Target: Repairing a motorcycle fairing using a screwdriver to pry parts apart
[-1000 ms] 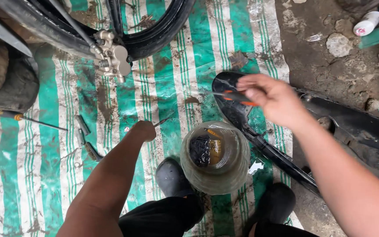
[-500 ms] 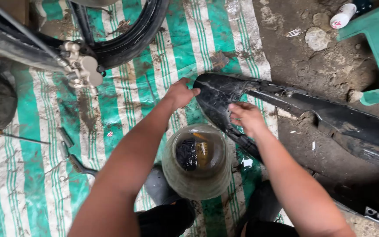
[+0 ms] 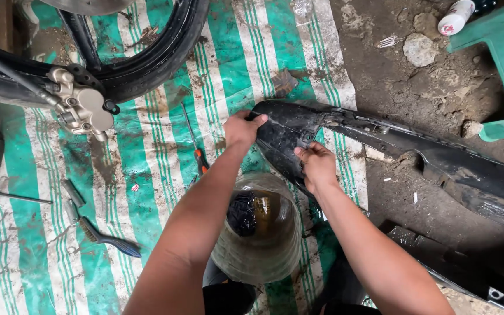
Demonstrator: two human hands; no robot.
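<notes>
We see the left hand [image 3: 241, 129] closed over the upper edge of a long black plastic panel [image 3: 380, 149], fingers curled around its rounded end. The right hand [image 3: 316, 165] grips the same panel's lower edge, thumb on top. The panel lies across the green striped tarp [image 3: 147, 198] and out onto the dirt ground [image 3: 398, 93]. Just below both hands stands a clear tub [image 3: 258, 233] with something dark inside. A screwdriver [image 3: 196, 149] lies near the left forearm, and a wheel [image 3: 147, 64] rests farther up.

A fairing panel [image 3: 392, 151] lies right of the wheel [image 3: 147, 64], a jar [image 3: 261, 233] just before it.
</notes>
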